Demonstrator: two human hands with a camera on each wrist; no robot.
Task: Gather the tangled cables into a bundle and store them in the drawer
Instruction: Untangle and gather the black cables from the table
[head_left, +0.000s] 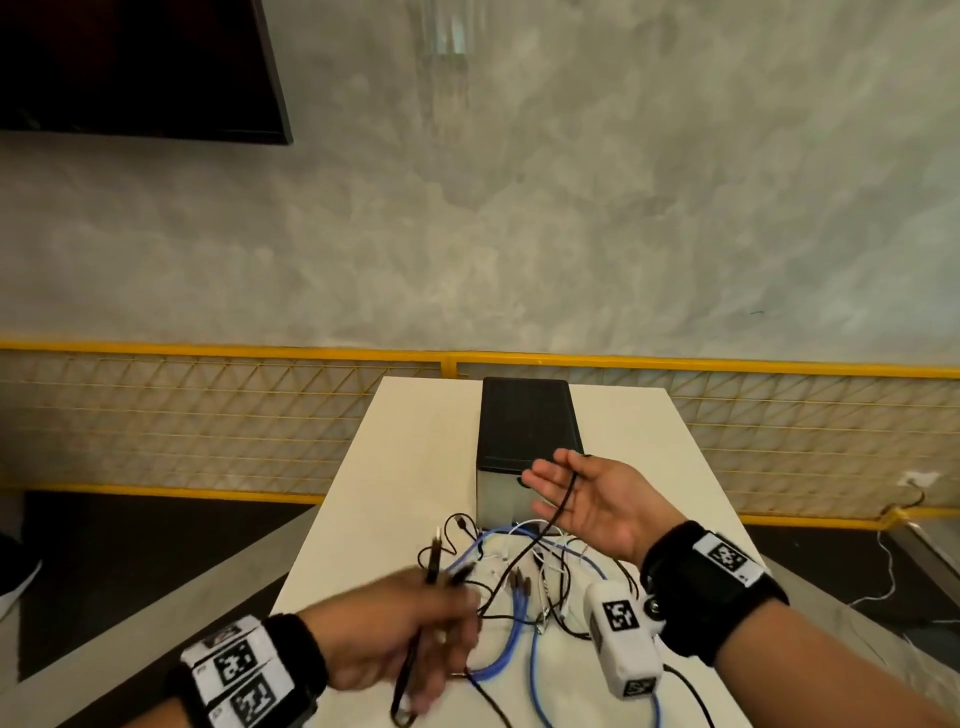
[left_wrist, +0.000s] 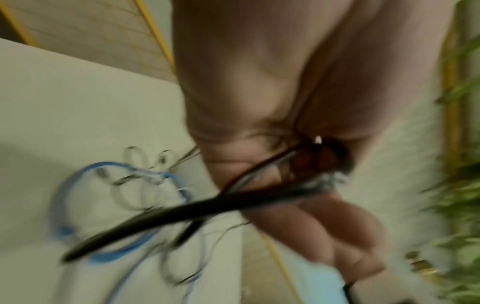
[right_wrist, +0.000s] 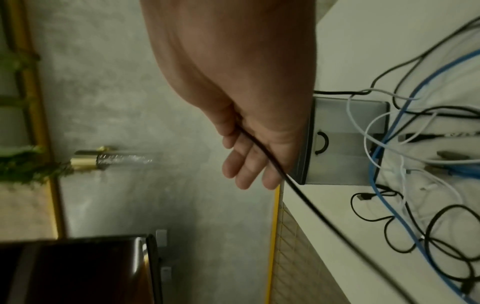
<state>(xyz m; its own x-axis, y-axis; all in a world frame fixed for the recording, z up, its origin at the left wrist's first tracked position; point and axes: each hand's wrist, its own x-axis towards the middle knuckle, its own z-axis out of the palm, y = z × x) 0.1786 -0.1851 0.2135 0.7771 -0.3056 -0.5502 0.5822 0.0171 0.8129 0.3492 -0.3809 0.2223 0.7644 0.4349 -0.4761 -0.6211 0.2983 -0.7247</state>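
— Where are the cables (head_left: 524, 582)?

— Mostly in a tangle on the white table (head_left: 649, 441), black, white and blue ones looped over each other, right in front of the small drawer box (head_left: 524, 431). The drawer (right_wrist: 345, 144) is closed; the tangle lies against its front.

— And the hands?

— Well apart. The left hand (head_left: 395, 629) is low and near the person, fingers curled round a bunch of black leads (left_wrist: 182, 211); plug ends stick up out of the fist. It's blurred in both views, so I can't say how many it grips.

— The right one?

— The right hand (head_left: 587, 499) is raised above the table in front of the drawer box, palm up, fingers straight and relaxed. One black cable (right_wrist: 285, 176) runs across the palm and down to the pile. From the wrist view the thumb seems to lie against it, but I can't tell whether it pinches.
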